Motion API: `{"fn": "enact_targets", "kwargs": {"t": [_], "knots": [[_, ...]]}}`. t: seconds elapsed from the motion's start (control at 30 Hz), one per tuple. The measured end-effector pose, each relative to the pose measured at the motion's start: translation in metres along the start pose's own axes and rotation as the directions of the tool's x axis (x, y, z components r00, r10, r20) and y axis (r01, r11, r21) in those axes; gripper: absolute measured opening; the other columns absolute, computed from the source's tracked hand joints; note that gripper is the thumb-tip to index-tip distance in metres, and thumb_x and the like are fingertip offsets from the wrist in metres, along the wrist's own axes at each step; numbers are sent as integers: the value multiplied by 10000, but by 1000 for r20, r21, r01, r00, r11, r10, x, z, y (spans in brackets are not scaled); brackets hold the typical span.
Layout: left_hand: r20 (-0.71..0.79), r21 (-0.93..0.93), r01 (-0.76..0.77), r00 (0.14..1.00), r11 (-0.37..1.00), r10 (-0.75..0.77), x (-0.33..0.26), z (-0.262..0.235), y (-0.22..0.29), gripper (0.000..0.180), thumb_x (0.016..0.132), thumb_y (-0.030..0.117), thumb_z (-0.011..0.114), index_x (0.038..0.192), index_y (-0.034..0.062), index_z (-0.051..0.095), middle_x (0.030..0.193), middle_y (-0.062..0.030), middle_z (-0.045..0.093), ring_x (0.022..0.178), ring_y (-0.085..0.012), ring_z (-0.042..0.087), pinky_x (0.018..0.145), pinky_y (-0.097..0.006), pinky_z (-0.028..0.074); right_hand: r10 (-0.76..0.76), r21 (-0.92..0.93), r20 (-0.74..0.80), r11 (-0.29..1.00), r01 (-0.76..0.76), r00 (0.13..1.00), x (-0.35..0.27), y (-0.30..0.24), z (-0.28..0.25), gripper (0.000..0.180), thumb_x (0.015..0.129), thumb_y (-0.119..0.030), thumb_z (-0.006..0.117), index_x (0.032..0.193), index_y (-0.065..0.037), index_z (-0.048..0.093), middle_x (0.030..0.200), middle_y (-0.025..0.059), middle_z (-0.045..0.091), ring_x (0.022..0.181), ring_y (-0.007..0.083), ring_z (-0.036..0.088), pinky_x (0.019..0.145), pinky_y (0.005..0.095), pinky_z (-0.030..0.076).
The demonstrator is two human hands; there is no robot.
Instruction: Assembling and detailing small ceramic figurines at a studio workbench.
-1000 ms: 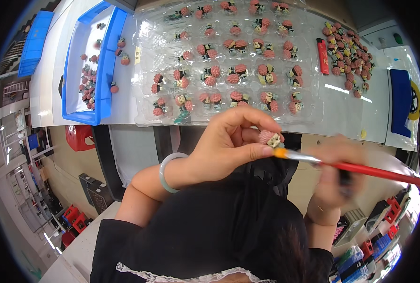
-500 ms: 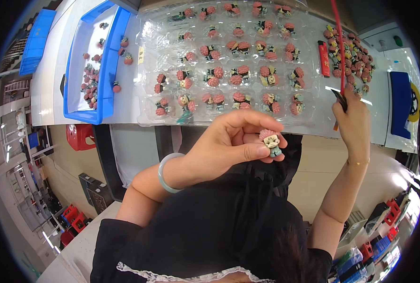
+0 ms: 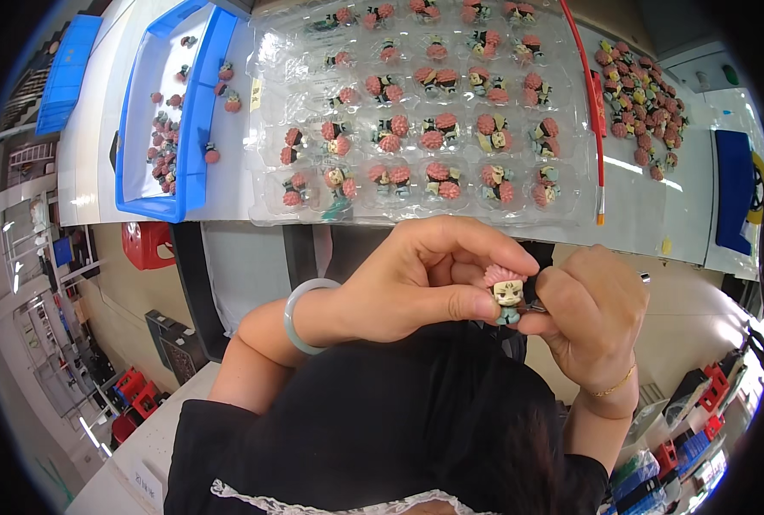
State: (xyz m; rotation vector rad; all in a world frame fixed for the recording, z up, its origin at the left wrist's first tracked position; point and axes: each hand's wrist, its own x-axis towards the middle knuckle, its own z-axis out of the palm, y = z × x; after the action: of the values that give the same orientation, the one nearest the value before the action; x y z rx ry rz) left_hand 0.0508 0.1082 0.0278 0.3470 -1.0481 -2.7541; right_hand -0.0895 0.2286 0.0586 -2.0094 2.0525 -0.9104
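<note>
My left hand [image 3: 438,279] pinches a small figurine [image 3: 508,293] with pink hair, a pale face and a teal body between thumb and fingers, its face toward me. Beside it, my right hand [image 3: 594,309] is closed round a slim tool [image 3: 645,277], mostly hidden in the fist. A metal tip pokes out at the figurine's side; whether it touches cannot be made out. Beyond my hands lies a clear plastic tray [image 3: 300,103], its pockets filled with similar pink-haired figurines.
A long red-handled brush [image 3: 594,129] lies along the tray's right edge, near a red lighter [image 3: 598,103]. Farther right is a heap of figurines [image 3: 644,103]. On the left, a blue bin [image 3: 195,163] holds more pieces, with several loose beside it.
My right hand has let go of the red brush and come down from the table to the figurine with the slim tool. The left hand has shifted slightly right and nearer.
</note>
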Motion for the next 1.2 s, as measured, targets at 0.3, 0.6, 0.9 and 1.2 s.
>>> {"fn": "enact_targets", "kwargs": {"t": [0.3,0.6,0.9,1.2], "knots": [[29,20,14,999,1000,-15,0,-2,2,331,711,76,658,995,-33,528,855,-133,573,799,-204,589,669,-245,468,-6,-166,-3,986,5,1000,-1,-6,-5,273,571,-310,661,643,-105,494,531,0,307,434,146,336,362,253,253],[26,22,47,999,999,-48,1,-2,4,347,701,72,666,994,-56,531,862,-128,572,802,-210,590,682,-263,477,0,-183,13,983,2,1000,-3,-6,-4,280,577,-318,663,639,-107,488,529,-2,308,434,145,337,358,253,259],[39,37,33,999,999,-34,0,-2,4,328,692,55,670,969,-63,541,821,-104,563,774,-176,582,658,-249,470,-6,-74,-1,997,6,1000,-5,-4,1,281,582,-322,650,632,-99,486,528,4,305,427,152,330,360,265,239],[20,35,54,998,998,-55,0,-1,3,315,691,55,672,955,-65,548,817,-97,562,763,-155,576,656,-235,463,-6,-58,2,998,6,1000,-7,-2,3,286,601,-336,638,631,-95,487,525,7,300,417,149,315,361,269,223]]}}
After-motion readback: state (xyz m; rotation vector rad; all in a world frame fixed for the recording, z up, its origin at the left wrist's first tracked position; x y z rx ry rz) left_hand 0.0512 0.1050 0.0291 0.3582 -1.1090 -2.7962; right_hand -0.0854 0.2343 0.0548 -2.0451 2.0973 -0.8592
